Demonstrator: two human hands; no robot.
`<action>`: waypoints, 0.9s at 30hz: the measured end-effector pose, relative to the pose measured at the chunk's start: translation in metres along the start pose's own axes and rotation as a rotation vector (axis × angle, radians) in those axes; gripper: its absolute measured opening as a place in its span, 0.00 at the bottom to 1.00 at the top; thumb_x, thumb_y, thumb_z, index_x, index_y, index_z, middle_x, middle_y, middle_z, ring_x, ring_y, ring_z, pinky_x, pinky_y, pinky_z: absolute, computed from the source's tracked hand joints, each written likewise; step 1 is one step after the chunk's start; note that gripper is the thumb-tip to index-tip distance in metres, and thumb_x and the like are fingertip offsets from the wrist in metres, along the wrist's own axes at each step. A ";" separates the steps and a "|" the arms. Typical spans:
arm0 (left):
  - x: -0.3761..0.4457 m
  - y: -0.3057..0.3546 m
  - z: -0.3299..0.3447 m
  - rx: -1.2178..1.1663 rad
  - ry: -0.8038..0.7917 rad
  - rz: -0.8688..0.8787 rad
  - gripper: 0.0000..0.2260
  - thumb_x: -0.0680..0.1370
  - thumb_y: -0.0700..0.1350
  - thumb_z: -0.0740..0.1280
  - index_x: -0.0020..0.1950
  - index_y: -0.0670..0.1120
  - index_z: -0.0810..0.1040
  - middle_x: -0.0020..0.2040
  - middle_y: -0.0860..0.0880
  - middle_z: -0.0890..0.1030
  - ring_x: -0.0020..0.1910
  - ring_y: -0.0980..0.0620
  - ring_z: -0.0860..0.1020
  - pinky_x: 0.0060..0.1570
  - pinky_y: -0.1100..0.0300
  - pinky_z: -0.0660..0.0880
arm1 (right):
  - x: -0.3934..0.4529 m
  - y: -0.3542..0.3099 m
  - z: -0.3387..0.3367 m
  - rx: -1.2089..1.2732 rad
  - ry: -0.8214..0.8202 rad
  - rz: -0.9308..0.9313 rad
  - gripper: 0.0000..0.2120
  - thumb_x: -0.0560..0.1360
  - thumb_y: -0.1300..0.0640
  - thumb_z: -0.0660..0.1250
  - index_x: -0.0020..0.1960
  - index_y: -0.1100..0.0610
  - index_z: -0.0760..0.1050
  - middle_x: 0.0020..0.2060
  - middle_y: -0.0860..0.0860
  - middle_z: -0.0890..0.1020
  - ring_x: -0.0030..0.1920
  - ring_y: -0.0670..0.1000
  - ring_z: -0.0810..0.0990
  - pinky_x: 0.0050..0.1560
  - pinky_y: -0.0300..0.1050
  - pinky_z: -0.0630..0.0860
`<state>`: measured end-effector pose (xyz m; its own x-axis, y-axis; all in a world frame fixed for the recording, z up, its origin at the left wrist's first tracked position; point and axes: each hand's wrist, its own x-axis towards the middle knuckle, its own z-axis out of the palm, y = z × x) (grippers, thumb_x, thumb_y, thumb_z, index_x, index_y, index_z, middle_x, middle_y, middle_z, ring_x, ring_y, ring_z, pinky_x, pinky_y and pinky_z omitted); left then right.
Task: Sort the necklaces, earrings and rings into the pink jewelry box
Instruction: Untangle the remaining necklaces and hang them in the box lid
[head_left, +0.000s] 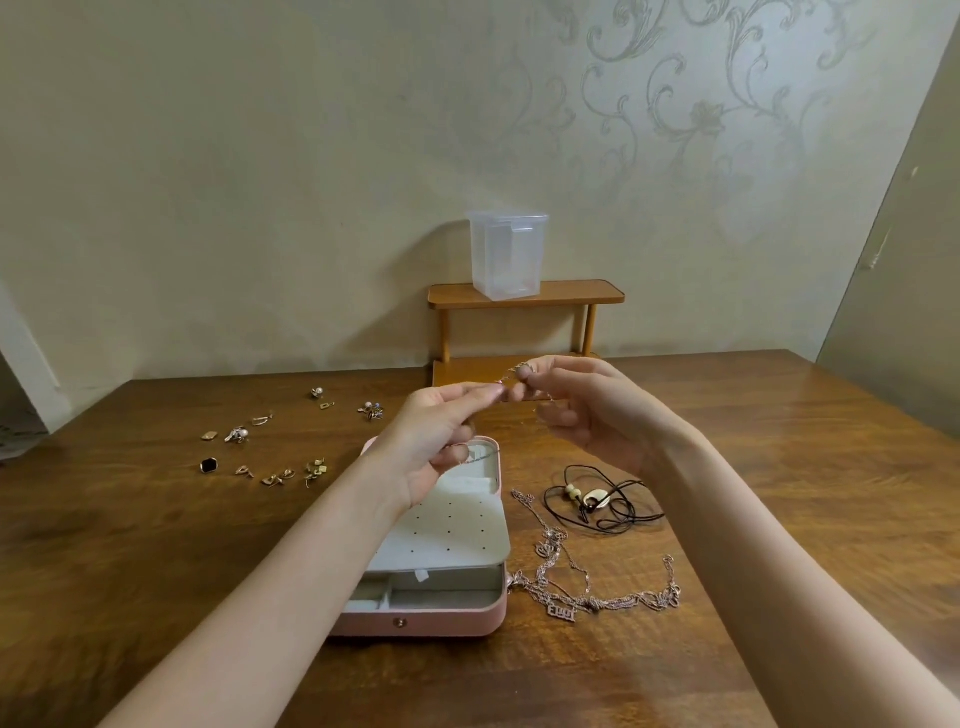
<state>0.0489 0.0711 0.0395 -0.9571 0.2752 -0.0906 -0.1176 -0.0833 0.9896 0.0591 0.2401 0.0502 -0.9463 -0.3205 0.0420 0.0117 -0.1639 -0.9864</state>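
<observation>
Nearest, on the wooden table (779, 467): the pink jewelry box (431, 621), open, perforated white earring panel (441, 525) raised over grey compartments at its near edge; just right of the box, a tangle of thin chains (597, 592) with a lettered pendant, loose on the wood; a little farther right, a black cord necklace (602, 499) with beads and an oval pendant, coiled and apart from the chains. Above the box's far half, raised clear of the table: left hand (441, 441), fingers curled, pinching one end of a fine chain (506, 379); right hand (582, 410) pinching the same chain at thumb and forefinger, tips almost touching the left's; a length of it seemingly trailing down by the left palm toward the box, though too thin to trace surely. Probably working the clasp or a knot; best done with ends taut but not pulled, slack kept over the box and away from the tangle at right, then lowered in a loose coil into one compartment. Farther left: scattered earrings and rings (270, 447), well apart from the box, not yet sorted. Farthest, against the wall: a small wooden shelf (524, 293) bearing a clear plastic container (506, 254).
</observation>
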 end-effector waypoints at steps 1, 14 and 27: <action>0.000 0.001 -0.001 -0.049 0.000 -0.002 0.08 0.76 0.43 0.66 0.52 0.42 0.80 0.26 0.55 0.68 0.20 0.60 0.60 0.16 0.71 0.55 | 0.000 0.000 -0.001 -0.006 0.014 0.008 0.05 0.77 0.63 0.61 0.50 0.61 0.74 0.40 0.53 0.80 0.25 0.43 0.66 0.22 0.31 0.64; -0.012 0.004 -0.007 -0.561 -0.290 -0.178 0.07 0.78 0.34 0.56 0.44 0.39 0.73 0.36 0.43 0.79 0.28 0.56 0.79 0.26 0.70 0.76 | 0.005 0.006 0.011 -0.224 0.357 -0.146 0.04 0.77 0.62 0.62 0.46 0.60 0.76 0.30 0.51 0.74 0.21 0.43 0.64 0.18 0.33 0.59; -0.002 0.004 -0.030 -0.621 -0.078 0.024 0.07 0.69 0.34 0.59 0.32 0.42 0.69 0.30 0.47 0.74 0.40 0.51 0.76 0.58 0.51 0.74 | -0.002 0.003 -0.009 -0.452 0.397 -0.028 0.06 0.75 0.59 0.66 0.46 0.61 0.79 0.27 0.49 0.72 0.29 0.45 0.69 0.39 0.36 0.72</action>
<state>0.0422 0.0417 0.0399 -0.9421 0.3333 -0.0378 -0.2508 -0.6249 0.7393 0.0579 0.2482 0.0458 -0.9936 0.0658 0.0919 -0.0706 0.2737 -0.9592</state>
